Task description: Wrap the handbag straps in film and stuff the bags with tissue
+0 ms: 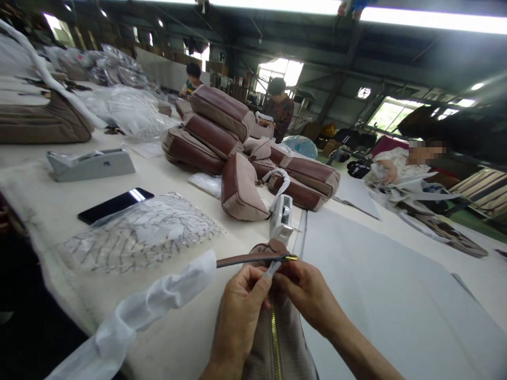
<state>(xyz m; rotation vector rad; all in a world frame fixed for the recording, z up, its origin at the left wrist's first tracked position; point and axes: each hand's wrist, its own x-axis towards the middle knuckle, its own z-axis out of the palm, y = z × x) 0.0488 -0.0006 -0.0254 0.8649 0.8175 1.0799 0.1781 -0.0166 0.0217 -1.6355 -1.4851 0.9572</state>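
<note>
A taupe fabric bag (293,343) with a brass zipper (274,338) lies in front of me, its end pointing away. My left hand (241,311) is closed, pinching a small translucent strip (273,268) between thumb and forefinger. Against the bag's far end, my right hand (311,293) has its fingers closed at the brown strap (241,259), just under a gold buckle (292,258); its fingertips are partly hidden. White wrapping (158,301) covers the strap where it runs toward the lower left.
Beyond the bag stands a tape dispenser (281,219); another dispenser (93,164) is at left. A phone (114,205) lies beside clear plastic packets (150,232). Brown bags (214,134) are piled mid-table. White sheeting (380,295) covers the right side. Several people work farther back.
</note>
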